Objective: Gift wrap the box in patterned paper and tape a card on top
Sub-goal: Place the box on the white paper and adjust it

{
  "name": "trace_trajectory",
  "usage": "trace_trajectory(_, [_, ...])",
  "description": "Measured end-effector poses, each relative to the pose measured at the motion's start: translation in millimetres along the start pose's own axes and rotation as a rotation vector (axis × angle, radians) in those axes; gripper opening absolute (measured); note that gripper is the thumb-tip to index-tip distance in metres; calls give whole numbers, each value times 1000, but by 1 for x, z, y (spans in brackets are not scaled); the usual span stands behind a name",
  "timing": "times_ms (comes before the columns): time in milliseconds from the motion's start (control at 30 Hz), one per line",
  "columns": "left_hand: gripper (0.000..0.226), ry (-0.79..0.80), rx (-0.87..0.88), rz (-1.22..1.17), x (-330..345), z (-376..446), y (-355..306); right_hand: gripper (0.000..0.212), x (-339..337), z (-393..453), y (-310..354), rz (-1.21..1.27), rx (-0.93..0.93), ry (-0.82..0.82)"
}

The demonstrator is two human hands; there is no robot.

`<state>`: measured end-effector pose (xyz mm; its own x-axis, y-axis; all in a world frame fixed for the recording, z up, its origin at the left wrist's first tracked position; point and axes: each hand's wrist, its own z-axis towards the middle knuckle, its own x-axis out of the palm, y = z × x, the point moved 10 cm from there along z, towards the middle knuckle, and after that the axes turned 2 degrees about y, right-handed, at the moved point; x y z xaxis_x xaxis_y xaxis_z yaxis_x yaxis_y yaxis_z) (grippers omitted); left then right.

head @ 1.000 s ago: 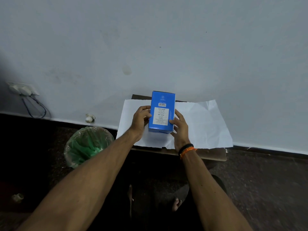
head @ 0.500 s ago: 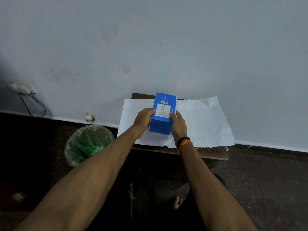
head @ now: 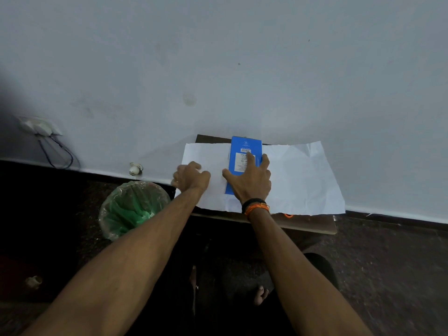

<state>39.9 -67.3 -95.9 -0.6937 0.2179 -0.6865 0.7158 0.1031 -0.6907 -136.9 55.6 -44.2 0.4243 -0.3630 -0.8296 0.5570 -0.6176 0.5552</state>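
The blue rectangular cardboard box (head: 244, 163) with a white printed label lay flat on a large white crumpled sheet of paper (head: 300, 175), near the sheet's middle and close to the pale wall. The sheet covered most of a small brown wooden counter (head: 312, 226), whose front edge and back corner showed past the paper. The side facing up looked plain white, so any pattern was presumably underneath, where it would end up outside once folded.

The right hand (head: 252, 180) lay spread over the near half of the box, fingers (head: 249, 161) straight and pressing down on the label, thumb out to the left on the paper. That seemed meant to pin the box so it would not slide while the paper was pulled. A black and orange wristband (head: 255, 207) sat on that wrist.

The left hand (head: 191, 177) rested on the left part of the sheet, well apart from the box, fingers curled down toward the paper; whether they had pinched the paper could not be told. It looked ready to lift that flap over the box.

No card or tape showed. A bin with a green plastic liner (head: 133, 207) stood on the dark floor to the left of the counter
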Motion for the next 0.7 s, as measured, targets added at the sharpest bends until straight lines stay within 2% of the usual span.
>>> trace_trajectory(133, [52,33,-177,74,-15,7,34,89,-3,-1,-5,-12,-12,-5])
trace_trajectory(233, [47,30,-228,-138,-18,18,47,88,-3,-2,-5,-2,-17,-1])
trace_trajectory(367, [16,31,-180,-254,-28,29,40,94,-4,-2,-3,-21,-28,34])
trace_trajectory(533, [24,-13,-65,-250,-46,38,17,103,-3,-4,4,-60,-55,81])
trace_trajectory(700, [27,-19,42,-201,-60,45,-4,102,0,-5,10,-82,-49,91])
